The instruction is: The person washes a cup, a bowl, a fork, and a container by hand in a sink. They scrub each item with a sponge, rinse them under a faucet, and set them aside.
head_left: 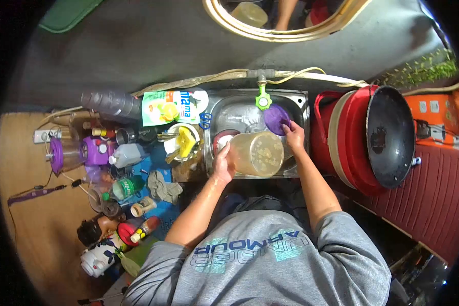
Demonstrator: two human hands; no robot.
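Note:
Over the metal sink (224, 109), my left hand (223, 164) holds a large translucent plastic container (258, 154) by its left side. The container is tilted, its round end turned towards me, with pale spots on it. My right hand (294, 136) pinches the edge of a purple lid (276, 119), just under the green faucet (262, 98). A reddish bowl (224, 138) lies in the sink behind my left hand, partly hidden.
Left of the sink are a white holder with a yellow sponge (186, 143), a soap pouch (164, 108), stacked cups (111, 103), bottles and a purple blender (65, 154). On the right stand a red tub (349, 137) and a black pan (391, 136).

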